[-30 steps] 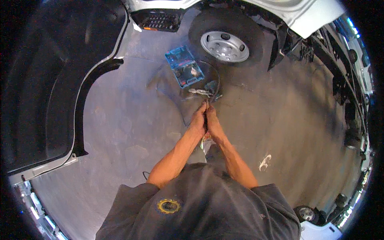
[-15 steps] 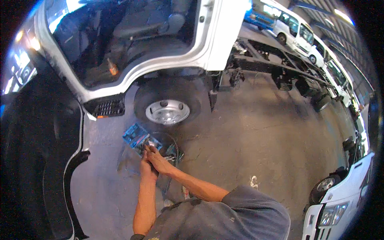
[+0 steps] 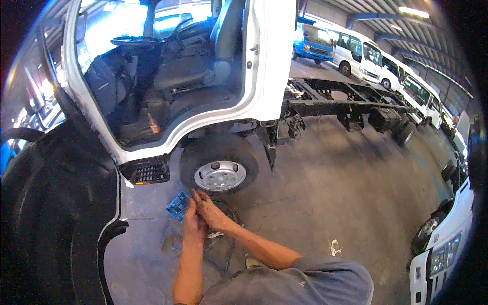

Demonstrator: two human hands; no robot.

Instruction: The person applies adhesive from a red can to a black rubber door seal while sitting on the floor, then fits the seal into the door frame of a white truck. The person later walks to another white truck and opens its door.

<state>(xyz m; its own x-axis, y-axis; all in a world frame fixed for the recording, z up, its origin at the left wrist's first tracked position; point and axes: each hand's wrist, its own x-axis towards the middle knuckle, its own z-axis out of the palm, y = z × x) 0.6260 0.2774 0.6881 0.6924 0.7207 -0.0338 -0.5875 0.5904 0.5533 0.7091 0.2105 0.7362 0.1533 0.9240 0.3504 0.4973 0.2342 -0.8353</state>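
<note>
My left hand [image 3: 192, 222] and my right hand [image 3: 210, 212] are held together in front of me, fingers closed and touching. Whatever lies between them is hidden by the fingers. Just beyond my left hand is an open blue case [image 3: 178, 206] with a moulded inside, partly covered by the hands. A dark hose or cable [image 3: 231, 249] curves over the floor below and beside my right forearm. The truck's front wheel [image 3: 219, 176], with a silver rim and black tyre, stands just past my fingertips.
A white truck cab [image 3: 277, 61] has its door [image 3: 56, 213] swung open on my left. Below the doorway is a black step [image 3: 147, 172]. An orange-labelled bottle [image 3: 153, 124] stands on the cab floor. A bare chassis frame [image 3: 351, 104] runs rightward. Another white truck [image 3: 442, 254] stands at right.
My view has tilted upward, showing more of the cab and the vehicles behind. Both hands stay together beside the blue case, with the fingertips closer to the wheel in the picture.
</note>
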